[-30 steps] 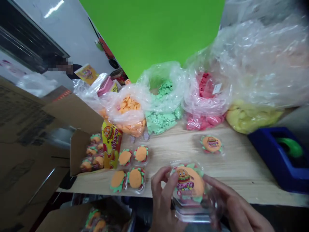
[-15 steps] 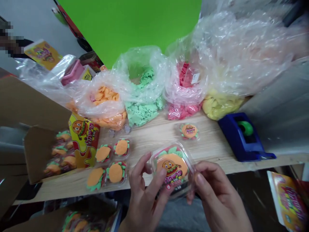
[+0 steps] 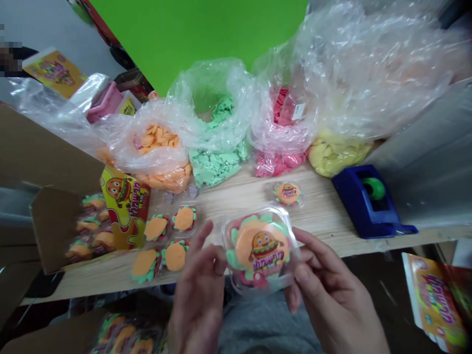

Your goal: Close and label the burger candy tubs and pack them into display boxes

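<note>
A clear plastic clamshell box [image 3: 260, 248] with a foam-like burger figure inside is held up before me; a cartoon burger label shows on its lid. My right hand [image 3: 328, 285] pinches the box's right edge between thumb and fingers. Off the box's left side, my left hand [image 3: 202, 275] is open, its fingers apart and somewhat blurred; whether a fingertip touches the box I cannot tell. Behind the box, a smaller labelled burger pack [image 3: 288, 193] lies on the wooden shelf [image 3: 236, 201]. To the left sit several unlabelled burger packs [image 3: 175, 255].
Plastic bags of orange pieces [image 3: 162, 169], green pieces [image 3: 219, 162], pink pieces [image 3: 282, 160] and yellow pieces [image 3: 337, 152] line the back. A blue tape dispenser [image 3: 368, 201] stands at right. A cardboard display box [image 3: 125, 206] with burger packs is at left; more burgers [image 3: 125, 339] lie below.
My left hand has come away from the lid's label and moved left, its fingers spreading. The box stays in my right hand and has tilted, its lid now facing me more.
</note>
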### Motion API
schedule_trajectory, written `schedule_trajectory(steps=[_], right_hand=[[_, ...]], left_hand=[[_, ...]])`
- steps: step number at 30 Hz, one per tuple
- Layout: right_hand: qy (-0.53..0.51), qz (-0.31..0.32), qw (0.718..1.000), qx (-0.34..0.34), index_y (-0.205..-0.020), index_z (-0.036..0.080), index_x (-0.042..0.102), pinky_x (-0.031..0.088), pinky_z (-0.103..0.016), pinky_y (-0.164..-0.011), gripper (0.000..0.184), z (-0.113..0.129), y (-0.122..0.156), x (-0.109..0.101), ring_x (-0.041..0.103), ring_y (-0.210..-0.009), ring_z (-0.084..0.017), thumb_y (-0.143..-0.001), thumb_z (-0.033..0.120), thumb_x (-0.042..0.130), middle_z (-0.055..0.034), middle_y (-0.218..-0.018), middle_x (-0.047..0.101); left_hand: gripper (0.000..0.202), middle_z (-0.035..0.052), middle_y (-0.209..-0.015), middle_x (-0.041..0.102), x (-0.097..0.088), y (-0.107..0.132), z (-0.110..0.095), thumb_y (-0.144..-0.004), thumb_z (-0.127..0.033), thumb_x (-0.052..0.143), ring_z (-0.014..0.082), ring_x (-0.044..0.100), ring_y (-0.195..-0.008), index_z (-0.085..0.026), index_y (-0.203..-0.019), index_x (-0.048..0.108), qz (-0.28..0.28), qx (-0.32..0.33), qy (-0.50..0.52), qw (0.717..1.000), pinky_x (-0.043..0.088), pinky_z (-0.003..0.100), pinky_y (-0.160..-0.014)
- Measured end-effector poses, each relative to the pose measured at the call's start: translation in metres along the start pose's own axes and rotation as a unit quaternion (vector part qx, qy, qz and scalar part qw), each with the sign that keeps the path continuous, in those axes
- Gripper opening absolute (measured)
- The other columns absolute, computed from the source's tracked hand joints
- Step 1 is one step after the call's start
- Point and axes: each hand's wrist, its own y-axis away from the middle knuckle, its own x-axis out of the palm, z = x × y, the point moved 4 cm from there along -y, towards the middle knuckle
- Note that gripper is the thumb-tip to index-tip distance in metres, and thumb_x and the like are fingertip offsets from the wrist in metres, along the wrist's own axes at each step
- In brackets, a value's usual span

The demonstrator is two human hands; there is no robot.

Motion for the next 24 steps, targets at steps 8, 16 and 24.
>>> schedule_trajectory(steps=[8, 16, 24], right_hand=[[0.148, 0.077, 0.984, -0.058, -0.117, 0.042, 0.055, 0.052, -0.014, -0.071, 0.045, 0.001, 0.008, -0.014, 0.063, -0.074, -0.008, -0.082, 0.016, 0.06, 0.0043, -0.078, 0.066], [0.107, 0.029, 0.993, -0.038, -0.105, 0.034, 0.064, 0.052, -0.021, -0.078, 0.025, -0.004, 0.006, -0.026, 0.063, -0.087, -0.014, -0.081, 0.025, 0.06, -0.0009, -0.096, 0.066], [0.008, -0.037, 0.997, 0.072, -0.1, 0.034, 0.066, 0.052, -0.028, -0.079, 0.024, -0.005, 0.007, -0.028, 0.064, -0.091, -0.018, -0.077, 0.031, 0.065, -0.0026, -0.099, 0.07]], left_hand=[[0.025, 0.0011, -0.092, 0.072, 0.0, -0.003, 0.015, -0.069, -0.033, 0.073, 0.0167, 0.066, -0.088, -0.027, -0.093, 0.071, -0.08, -0.209, 0.152, 0.963, 0.052, 0.022, -0.076], [0.017, -0.0009, -0.086, 0.071, 0.015, 0.001, 0.002, -0.078, -0.026, 0.065, 0.0131, 0.064, -0.082, -0.031, -0.093, 0.071, 0.032, -0.172, 0.137, 0.975, 0.049, 0.018, -0.074], [0.024, 0.0033, -0.095, 0.069, 0.015, 0.003, 0.007, -0.084, -0.036, 0.056, 0.0163, 0.062, -0.088, -0.03, -0.104, 0.068, 0.02, -0.151, 0.11, 0.982, 0.05, 0.022, -0.074]])
